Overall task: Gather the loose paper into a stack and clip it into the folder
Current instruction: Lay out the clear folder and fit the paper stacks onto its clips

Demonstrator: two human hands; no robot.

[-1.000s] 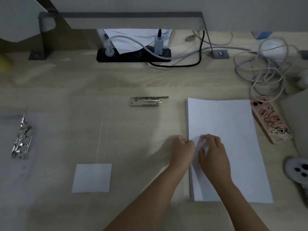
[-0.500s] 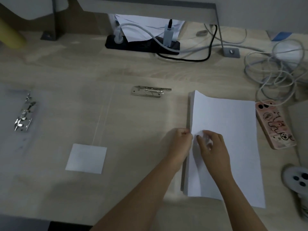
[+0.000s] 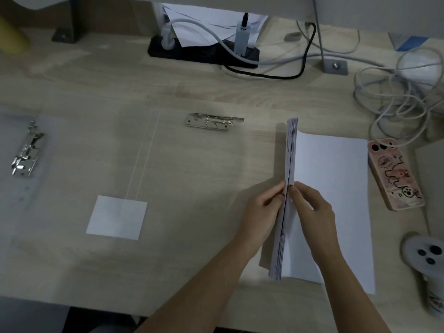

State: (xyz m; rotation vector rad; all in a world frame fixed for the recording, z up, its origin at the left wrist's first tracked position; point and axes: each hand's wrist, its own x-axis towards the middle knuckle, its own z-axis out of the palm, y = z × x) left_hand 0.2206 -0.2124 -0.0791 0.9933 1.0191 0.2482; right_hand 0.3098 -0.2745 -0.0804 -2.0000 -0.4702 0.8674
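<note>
The folder runs off the left edge — the controller is blurred.

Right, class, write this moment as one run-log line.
left hand: pinches paper stack edge | right hand: pinches same edge | stack: left edge tilted up, right side on desk | metal clip: untouched

Lighting is dim and grey throughout, with muted colours and no glare; the white paper stack is the brightest surface. Soft shadows fall to the left of the raised sheets and the left hand onto the desk, indicating light from the right. Straight lines bow at the far edge, and the controller at near right is smeared.
</note>
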